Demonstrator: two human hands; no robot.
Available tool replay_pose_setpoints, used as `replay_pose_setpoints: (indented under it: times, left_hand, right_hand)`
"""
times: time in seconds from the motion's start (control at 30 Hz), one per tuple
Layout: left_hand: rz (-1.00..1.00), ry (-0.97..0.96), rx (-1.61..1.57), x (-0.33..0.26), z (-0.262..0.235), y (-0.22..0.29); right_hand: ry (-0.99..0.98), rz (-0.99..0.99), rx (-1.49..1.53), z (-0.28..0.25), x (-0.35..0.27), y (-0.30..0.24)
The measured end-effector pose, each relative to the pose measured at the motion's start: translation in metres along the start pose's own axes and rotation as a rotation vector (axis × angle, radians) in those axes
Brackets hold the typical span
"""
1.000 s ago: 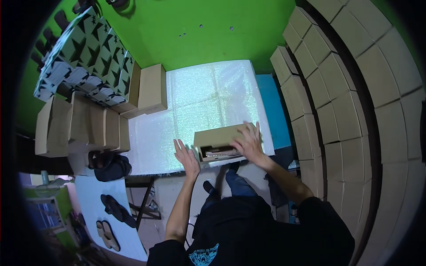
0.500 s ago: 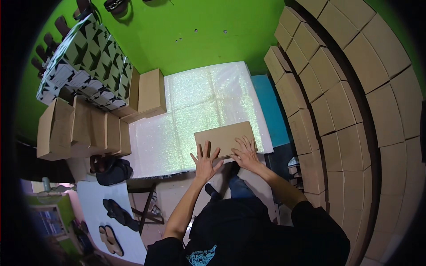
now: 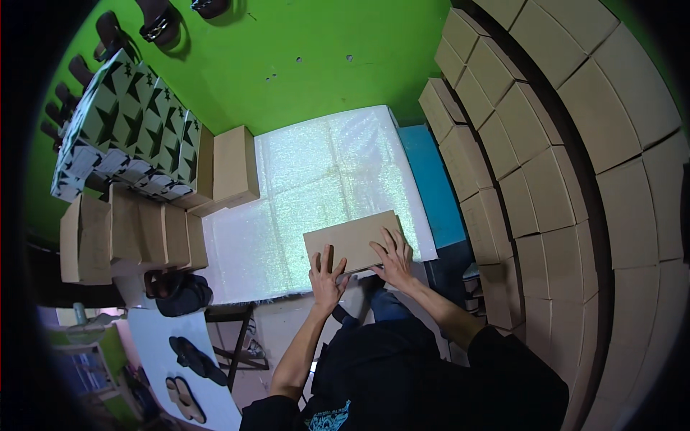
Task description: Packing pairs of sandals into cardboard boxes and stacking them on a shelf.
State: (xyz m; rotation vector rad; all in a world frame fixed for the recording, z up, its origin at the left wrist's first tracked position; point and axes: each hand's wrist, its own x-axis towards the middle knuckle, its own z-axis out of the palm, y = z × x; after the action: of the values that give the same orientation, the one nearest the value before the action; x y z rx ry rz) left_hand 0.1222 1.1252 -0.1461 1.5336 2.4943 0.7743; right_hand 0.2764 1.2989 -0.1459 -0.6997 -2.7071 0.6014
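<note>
Head view. I have my left hand [image 3: 327, 276] and right hand [image 3: 394, 253] spread flat, fingers released, pressing on a closed brown cardboard box [image 3: 351, 241] that lies just ahead of both palms at the near edge of the bench [image 3: 287, 187]. To do this well, I judge even pressure from both palms keeps the lid seated and the box square.

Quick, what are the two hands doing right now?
Left hand: open, fingers spread, flat on the near edge of the box.
Right hand: open, fingers spread, flat on the same box. Neither grips it.
</note>
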Motion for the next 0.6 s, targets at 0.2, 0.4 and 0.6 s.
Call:
replay_pose_setpoints:
  times: [0.2, 0.4, 0.6]
  left_hand:
    - [0.037, -0.015, -0.001, -0.012, -0.046, 0.008]
    - [0.125, -0.037, -0.023, -0.047, -0.114, 0.035]
    - [0.219, -0.026, -0.025, -0.098, -0.163, 0.076]
  right_hand:
    - [0.062, 0.008, 0.069, -0.017, -0.019, -0.036]
    - [0.18, 0.075, 0.067, -0.061, -0.066, -0.105]
    - [0.304, 0.124, 0.01, -0.106, -0.134, -0.158]
